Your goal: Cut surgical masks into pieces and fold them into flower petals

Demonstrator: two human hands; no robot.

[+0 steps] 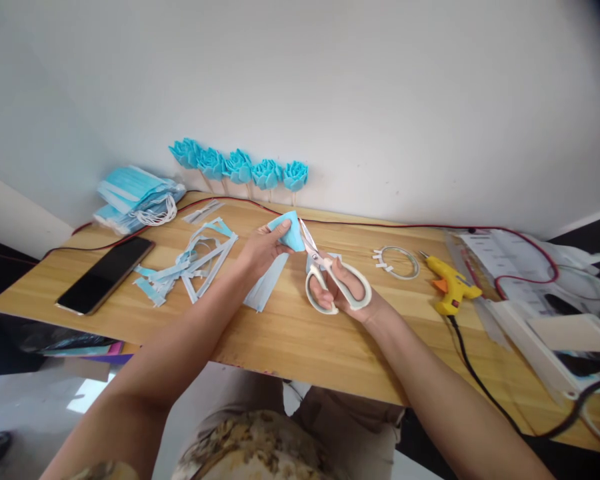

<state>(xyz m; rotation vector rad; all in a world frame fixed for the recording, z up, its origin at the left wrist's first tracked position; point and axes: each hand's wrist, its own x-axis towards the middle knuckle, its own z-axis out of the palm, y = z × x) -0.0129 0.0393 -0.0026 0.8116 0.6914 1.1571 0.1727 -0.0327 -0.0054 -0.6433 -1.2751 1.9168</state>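
Observation:
My left hand (266, 248) pinches a folded piece of blue mask fabric (294, 233) above the table. White-handled scissors (351, 298) are in my right hand (344, 283), with fingers through the loops. Their blades are spread a little and point up at the right edge of the blue piece; whether they touch it I cannot tell. Beneath my hands a pale strip of mask material (266, 283) lies flat, and a small bluish scrap (333, 259) is partly hidden behind the scissors.
Cut mask strips (185, 263) lie left of my arm, near a black phone (107, 275) and stacked blue masks (135, 190). Several blue fabric flowers (239, 167) on sticks lean against the wall. At right are a tape roll (417, 265) and a yellow glue gun (451, 283) with its cord.

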